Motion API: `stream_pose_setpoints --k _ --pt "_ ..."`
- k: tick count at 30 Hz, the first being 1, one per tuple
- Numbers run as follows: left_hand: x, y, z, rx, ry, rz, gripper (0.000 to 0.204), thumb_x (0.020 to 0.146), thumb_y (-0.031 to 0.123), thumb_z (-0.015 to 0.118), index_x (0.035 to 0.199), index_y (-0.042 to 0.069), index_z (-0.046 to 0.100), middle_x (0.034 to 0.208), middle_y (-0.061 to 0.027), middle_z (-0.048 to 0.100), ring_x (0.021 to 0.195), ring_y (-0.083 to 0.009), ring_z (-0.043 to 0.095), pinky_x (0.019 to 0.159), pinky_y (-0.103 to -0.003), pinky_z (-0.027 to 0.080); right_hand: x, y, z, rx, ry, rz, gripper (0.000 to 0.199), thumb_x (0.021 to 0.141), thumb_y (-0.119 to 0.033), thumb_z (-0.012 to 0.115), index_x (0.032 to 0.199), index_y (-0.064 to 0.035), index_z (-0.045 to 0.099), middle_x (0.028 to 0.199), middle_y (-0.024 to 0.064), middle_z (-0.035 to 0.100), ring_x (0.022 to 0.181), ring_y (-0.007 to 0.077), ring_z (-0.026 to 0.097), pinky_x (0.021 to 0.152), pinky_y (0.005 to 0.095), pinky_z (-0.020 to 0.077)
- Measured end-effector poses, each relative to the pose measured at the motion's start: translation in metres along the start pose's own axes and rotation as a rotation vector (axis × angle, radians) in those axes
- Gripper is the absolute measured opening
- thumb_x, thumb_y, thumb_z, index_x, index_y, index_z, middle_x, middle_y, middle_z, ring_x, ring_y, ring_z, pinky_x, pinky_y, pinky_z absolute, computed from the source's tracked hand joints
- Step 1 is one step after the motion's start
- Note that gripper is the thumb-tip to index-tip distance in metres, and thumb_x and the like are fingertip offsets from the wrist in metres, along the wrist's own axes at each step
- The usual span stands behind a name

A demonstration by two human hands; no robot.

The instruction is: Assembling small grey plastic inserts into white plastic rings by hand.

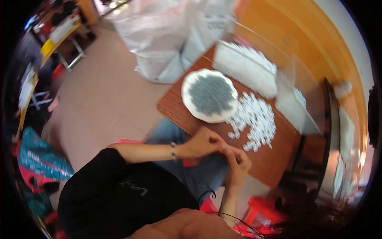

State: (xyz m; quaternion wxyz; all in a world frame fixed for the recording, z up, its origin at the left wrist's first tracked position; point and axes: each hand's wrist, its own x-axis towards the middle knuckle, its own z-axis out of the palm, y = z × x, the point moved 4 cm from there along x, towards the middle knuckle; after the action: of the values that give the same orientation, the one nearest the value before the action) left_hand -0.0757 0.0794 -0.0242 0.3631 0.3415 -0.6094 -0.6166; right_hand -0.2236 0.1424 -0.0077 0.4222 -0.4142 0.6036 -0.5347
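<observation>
Left hand (202, 142) and right hand (238, 162) meet at the fingertips above the jeans (207, 179), fingers drawn narrow, presumably for fine control, though blur hides whether anything is held; the loose white pieces (258, 116) and scalloped white dish (188, 95) of grey contents (211, 95) lie just beyond on the brown tabletop (270, 167), likely for short reach

The view looks steeply down from the wearer's own head, close above the black shirt (107, 199), and faces forward past the left hand (201, 143) and right hand (240, 162) to the surface (268, 165), which sits right of centre and askew. The lens is a wide fisheye (the orange wall panel (306, 32) bows along the dark round rim), so the floor (95, 91) and white sacks (159, 44) farther off also fit in.
</observation>
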Motion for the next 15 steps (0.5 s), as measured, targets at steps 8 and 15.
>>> stream_pose_setpoints --k 8,15 --pt "-0.0102 0.0007 -0.0012 -0.212 0.005 -0.074 0.016 0.087 0.01 0.065 0.09 -0.005 0.069 0.077 -0.0054 0.068 0.073 -0.0065 0.062 0.065 -0.021 0.05 -0.0012 0.0003 0.0086 0.119 -0.061 -0.006 0.01 0.085 -0.004 0.066 0.088 0.0059 0.067 0.082 0.0097 0.069 0.072 0.0112 0.064 0.07 0.0215 0.0492" --pt "-0.0052 0.0011 -0.0002 -0.249 0.039 -0.038 0.019 0.087 0.014 0.066 0.087 -0.004 0.069 0.07 -0.0034 0.065 0.065 -0.0062 0.057 0.059 -0.022 0.047 0.0027 -0.0012 0.0082 0.145 -0.031 -0.032 0.008 0.085 -0.002 0.066 0.088 0.0051 0.067 0.08 0.0083 0.068 0.07 0.0093 0.062 0.066 0.0195 0.0469"
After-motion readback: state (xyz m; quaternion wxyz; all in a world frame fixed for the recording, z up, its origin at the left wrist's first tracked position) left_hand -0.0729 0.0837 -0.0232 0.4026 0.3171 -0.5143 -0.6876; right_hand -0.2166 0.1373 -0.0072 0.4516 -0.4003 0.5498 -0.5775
